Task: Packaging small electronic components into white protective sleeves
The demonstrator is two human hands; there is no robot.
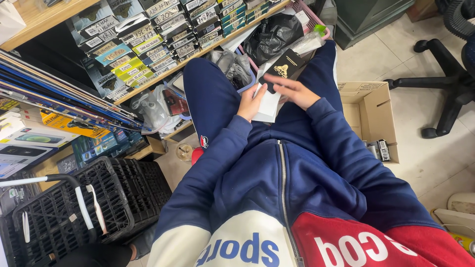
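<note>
1. Right hand lies flat and mostly open over the small black packet; its fingers spread across the lower part of the packet and press it rather than clench it.
2. Left hand is half closed around the left edge of the flat white sleeve, thumb on top, so it grasps the sleeve from the side.
3. Black packet rests on top of the white sleeve, above the person's lap, between the two knees in blue trousers.
4. To do this step well, I judge the left hand should keep the sleeve steady and level, while the right hand slides the packet slowly, so the thin pieces do not bend or slip down.
5. Further out, a pink basket with a black plastic bag stands just behind the knees.
6. On the right side a cardboard box stands open on the floor, and on the left a black crate.
</note>
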